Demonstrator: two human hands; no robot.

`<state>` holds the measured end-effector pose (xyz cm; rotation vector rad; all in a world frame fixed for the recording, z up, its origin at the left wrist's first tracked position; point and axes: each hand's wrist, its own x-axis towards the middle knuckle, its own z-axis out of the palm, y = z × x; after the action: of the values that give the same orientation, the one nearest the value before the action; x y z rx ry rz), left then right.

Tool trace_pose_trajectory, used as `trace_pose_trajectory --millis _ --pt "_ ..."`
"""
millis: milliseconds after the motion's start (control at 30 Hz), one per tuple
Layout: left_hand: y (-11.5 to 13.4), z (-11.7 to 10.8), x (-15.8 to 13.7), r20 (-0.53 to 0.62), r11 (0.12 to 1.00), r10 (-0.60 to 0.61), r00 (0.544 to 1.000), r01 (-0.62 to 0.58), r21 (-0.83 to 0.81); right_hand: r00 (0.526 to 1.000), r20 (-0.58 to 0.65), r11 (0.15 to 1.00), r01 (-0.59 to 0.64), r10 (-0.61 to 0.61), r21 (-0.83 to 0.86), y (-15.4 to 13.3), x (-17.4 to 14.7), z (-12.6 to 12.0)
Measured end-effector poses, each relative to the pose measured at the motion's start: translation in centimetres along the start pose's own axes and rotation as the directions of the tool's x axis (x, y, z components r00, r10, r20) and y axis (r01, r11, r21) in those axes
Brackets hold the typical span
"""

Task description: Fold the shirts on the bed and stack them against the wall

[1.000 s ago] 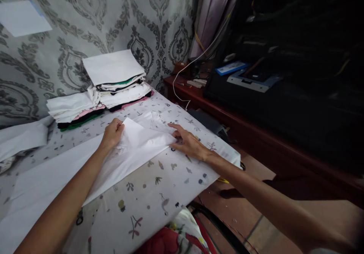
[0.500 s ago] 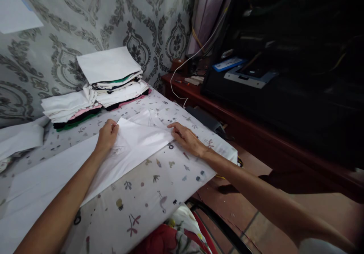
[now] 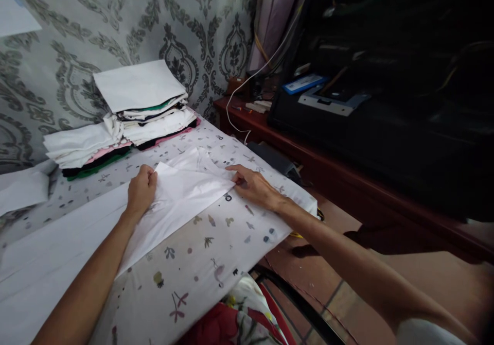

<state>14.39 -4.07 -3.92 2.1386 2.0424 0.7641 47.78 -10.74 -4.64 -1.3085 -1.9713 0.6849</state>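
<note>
A white garment [image 3: 185,190], seemingly a thin shirt, lies stretched over the patterned table cover [image 3: 208,273], partly folded over at its far end. My left hand [image 3: 142,188] is closed, pinching a raised corner of the fabric. At the garment's right end, my right hand [image 3: 252,186] grips the edge between thumb and fingers. Between the two hands the cloth shows soft creases. The rest of the garment runs to the left, partly hidden under my left forearm.
Behind the garment stand a tall stack of folded clothes [image 3: 142,90] and a lower stack [image 3: 83,147]. More white cloth [image 3: 25,190] lies at the far left. A dark red cabinet [image 3: 332,165] with a large black screen [image 3: 405,144] borders the table's right side.
The view has shifted slightly, so the surroundings sit a little further left. Both hands keep their hold on the white garment, with hardly any movement over the table.
</note>
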Motion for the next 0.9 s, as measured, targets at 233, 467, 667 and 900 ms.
trace_pose_trajectory --millis 233,467,667,900 --pt "0.2 0.1 -0.1 0.004 0.999 -0.014 1.0 0.014 0.047 1.0 0.014 0.999 -0.002 0.003 -0.034 0.2 0.2 -0.2" --pt "0.3 0.0 -0.2 0.014 0.996 -0.005 1.0 0.004 0.086 0.999 -0.039 0.999 -0.012 0.013 0.034 0.5 0.0 -0.3" --pt "0.3 0.0 -0.2 -0.004 0.997 0.006 1.0 -0.006 0.074 0.98 -0.186 0.997 -0.056 0.066 0.059 1.2 -0.1 -0.8" --pt "0.3 0.1 -0.3 -0.015 0.999 -0.009 1.0 0.009 0.052 0.993 -0.043 0.968 0.095 -0.108 -0.233 0.1 -0.2 -0.2"
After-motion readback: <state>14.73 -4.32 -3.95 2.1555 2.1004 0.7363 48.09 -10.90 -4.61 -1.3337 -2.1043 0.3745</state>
